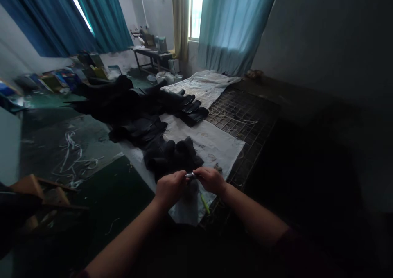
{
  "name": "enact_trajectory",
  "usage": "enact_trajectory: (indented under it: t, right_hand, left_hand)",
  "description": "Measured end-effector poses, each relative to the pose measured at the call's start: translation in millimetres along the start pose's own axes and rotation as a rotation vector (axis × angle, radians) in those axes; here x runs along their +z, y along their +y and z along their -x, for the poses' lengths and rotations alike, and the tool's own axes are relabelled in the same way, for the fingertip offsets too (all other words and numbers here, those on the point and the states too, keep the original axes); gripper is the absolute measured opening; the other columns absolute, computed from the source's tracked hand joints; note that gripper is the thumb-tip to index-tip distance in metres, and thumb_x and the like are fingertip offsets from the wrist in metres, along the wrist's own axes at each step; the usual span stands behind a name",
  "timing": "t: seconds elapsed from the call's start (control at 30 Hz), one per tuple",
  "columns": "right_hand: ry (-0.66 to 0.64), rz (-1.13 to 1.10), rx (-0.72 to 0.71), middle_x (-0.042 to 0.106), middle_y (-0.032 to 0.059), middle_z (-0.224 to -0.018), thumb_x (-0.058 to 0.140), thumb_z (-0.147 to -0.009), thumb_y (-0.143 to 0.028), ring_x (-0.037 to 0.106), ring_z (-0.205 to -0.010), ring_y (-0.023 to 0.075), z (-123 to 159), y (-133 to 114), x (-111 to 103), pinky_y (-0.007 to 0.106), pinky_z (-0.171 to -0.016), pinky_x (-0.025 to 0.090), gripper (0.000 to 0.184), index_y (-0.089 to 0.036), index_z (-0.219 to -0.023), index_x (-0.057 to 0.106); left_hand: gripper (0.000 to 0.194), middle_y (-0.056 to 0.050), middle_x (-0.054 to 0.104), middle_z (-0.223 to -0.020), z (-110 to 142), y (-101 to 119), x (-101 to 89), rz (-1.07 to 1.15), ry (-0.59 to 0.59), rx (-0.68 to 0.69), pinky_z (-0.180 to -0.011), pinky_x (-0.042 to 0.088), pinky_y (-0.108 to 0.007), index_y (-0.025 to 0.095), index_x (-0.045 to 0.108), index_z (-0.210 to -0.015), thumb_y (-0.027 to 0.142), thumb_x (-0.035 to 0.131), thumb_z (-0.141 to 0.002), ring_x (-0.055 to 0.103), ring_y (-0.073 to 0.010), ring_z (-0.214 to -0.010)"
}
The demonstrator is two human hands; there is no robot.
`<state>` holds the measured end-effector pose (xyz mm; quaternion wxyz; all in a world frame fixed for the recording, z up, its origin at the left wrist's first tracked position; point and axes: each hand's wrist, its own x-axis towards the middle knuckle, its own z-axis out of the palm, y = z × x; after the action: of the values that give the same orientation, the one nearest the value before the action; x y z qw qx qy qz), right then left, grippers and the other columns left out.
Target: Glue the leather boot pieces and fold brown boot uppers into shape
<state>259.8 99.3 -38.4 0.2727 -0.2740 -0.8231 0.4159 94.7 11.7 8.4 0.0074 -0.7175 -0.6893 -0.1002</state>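
Note:
My left hand and my right hand meet over the near end of a white cloth spread on a dark tiled surface. Both are closed, pinching a small shiny metal object between them; I cannot make out what it is. Just beyond my hands lies a heap of black fabric pieces. A thin green stick-like item lies on the cloth below my right wrist.
More black pieces are stacked further back, with another white sheet behind. A dark tiled surface runs to the right. Wooden pieces sit at left. A far table stands by teal curtains.

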Motion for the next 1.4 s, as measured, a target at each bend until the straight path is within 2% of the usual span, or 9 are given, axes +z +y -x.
enact_trajectory:
  t: [0.17,0.43,0.6,0.83,0.93,1.07,1.17,1.3,1.4]
  right_hand:
    - [-0.115,-0.170,0.060,0.065,0.0031,-0.086,0.064,-0.068,-0.018,0.062,-0.075,0.0147,-8,3,-5,0.027,-0.068,0.049,0.036,-0.017,-0.103,0.056]
    - [-0.065,-0.259,0.293,0.061,0.0024,-0.076,0.052,-0.079,-0.028,0.055,-0.070,0.0144,-5,0,16,0.026,-0.065,0.044,0.020,-0.015,-0.091,0.060]
    - [-0.205,-0.276,0.439,0.061,0.0018,-0.078,0.051,-0.081,-0.032,0.057,-0.067,0.0127,-9,8,11,0.024,-0.060,0.045,0.024,-0.015,-0.097,0.056]
    - [-0.312,0.072,0.750,0.061,0.0075,-0.085,0.072,-0.060,-0.019,0.058,-0.075,0.0204,42,23,31,0.028,-0.062,0.041,0.041,-0.013,-0.096,0.054]
    - [-0.297,0.220,0.820,0.063,0.0074,-0.086,0.066,-0.064,-0.013,0.059,-0.081,0.0221,58,19,45,0.027,-0.065,0.039,0.032,-0.015,-0.094,0.056]
    - [-0.159,0.383,0.923,0.063,0.0111,-0.093,0.052,-0.075,-0.015,0.060,-0.086,0.0221,58,25,32,0.027,-0.068,0.039,0.028,-0.014,-0.103,0.053]
    - [-0.033,0.485,1.006,0.057,0.0188,-0.108,0.042,-0.083,-0.018,0.055,-0.098,0.0257,58,38,16,0.032,-0.076,0.040,0.030,-0.010,-0.111,0.050]
    - [0.034,0.508,1.070,0.049,0.0208,-0.120,0.057,-0.077,-0.028,0.046,-0.109,0.0315,58,51,19,0.039,-0.081,0.041,0.049,-0.011,-0.122,0.045]
    - [0.095,0.456,1.095,0.047,0.0187,-0.124,0.054,-0.079,-0.023,0.044,-0.111,0.0297,51,56,24,0.041,-0.085,0.039,0.051,-0.013,-0.127,0.041]
  left_hand:
    - [0.018,-0.001,0.068,-0.082,1,-1,-1.2,-0.026,-0.018,0.001,-0.050,0.032,-0.026,0.022,0.060,-0.089,0.032,0.046,-0.085,0.061,-0.0162,-0.063]
    - [0.018,-0.001,0.067,-0.082,-4,2,-1.7,-0.030,-0.032,-0.014,-0.051,0.033,-0.026,0.022,0.061,-0.087,0.030,0.045,-0.084,0.061,-0.0167,-0.063]
    - [0.020,-0.003,0.067,-0.082,-5,3,-1.0,-0.012,-0.045,-0.016,-0.050,0.034,-0.026,0.021,0.061,-0.090,0.032,0.045,-0.084,0.061,-0.0163,-0.063]
    - [0.025,-0.004,0.067,-0.092,-7,1,-2.7,0.019,-0.014,0.035,-0.052,0.040,-0.026,0.021,0.060,-0.098,0.036,0.046,-0.084,0.062,-0.0166,-0.066]
    - [0.035,-0.007,0.063,-0.109,-6,0,-6.1,0.037,0.054,0.075,-0.059,0.046,-0.027,0.020,0.055,-0.111,0.041,0.045,-0.084,0.064,-0.0189,-0.077]
    - [0.050,-0.012,0.048,-0.129,-3,-5,-7.4,0.063,0.173,0.132,-0.082,0.047,-0.033,0.017,0.044,-0.124,0.046,0.044,-0.084,0.054,-0.0257,-0.106]
    - [0.054,-0.014,0.042,-0.133,-3,-13,-6.1,0.178,0.185,0.112,-0.087,0.046,-0.037,0.017,0.042,-0.125,0.049,0.044,-0.082,0.050,-0.0276,-0.112]
    - [0.057,-0.013,0.032,-0.140,-8,-24,-8.2,0.573,0.075,-0.018,-0.084,0.048,-0.040,0.021,0.039,-0.127,0.053,0.044,-0.080,0.053,-0.0263,-0.107]
    - [0.066,-0.013,0.044,-0.129,-14,-29,-12.4,0.961,-0.050,-0.216,-0.073,0.052,-0.037,0.022,0.034,-0.131,0.059,0.041,-0.077,0.057,-0.0255,-0.097]
